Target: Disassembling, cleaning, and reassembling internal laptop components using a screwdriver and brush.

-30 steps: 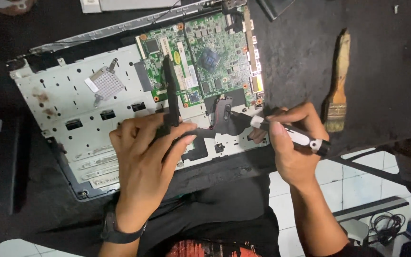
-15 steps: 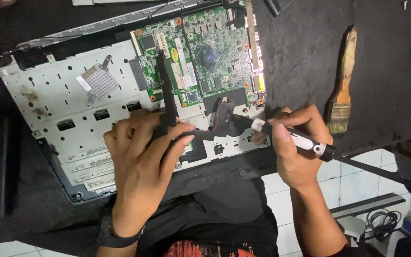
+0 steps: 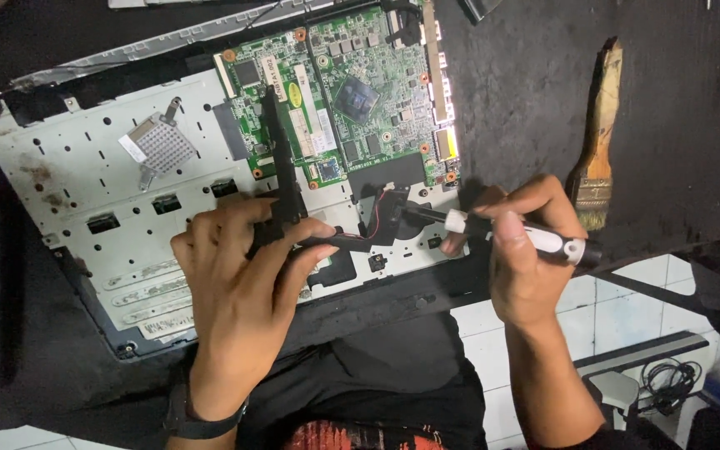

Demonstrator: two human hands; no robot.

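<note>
A: What is the right hand (image 3: 522, 267) doing?

B: Its grip is closed around a black-and-white screwdriver (image 3: 510, 231), thumb and fingers wrapped about the handle. The shaft points left, and its tip sits in the black patch at the near edge of the opened laptop chassis (image 3: 85, 196), beside a thin red wire (image 3: 374, 215).

A: And the left hand (image 3: 239, 287)?

B: It is spread flat on the chassis, fingers apart, clamped on nothing. The fingertips press on a long black L-shaped bracket (image 3: 287, 192) that runs up from the near edge toward the green motherboard (image 3: 343, 92). A dark watch (image 3: 197, 421) circles that wrist.

A: Where does the laptop lie?

B: Upside down and open on the black desk (image 3: 527, 92), tilted, with the motherboard at the far right part and a pale metal plate with 3 dark slots to the left.

A: Anything beside it?

B: 1 wooden-handled paintbrush (image 3: 597, 137) lies on the desk, right of the right hand, near but not touching.
</note>
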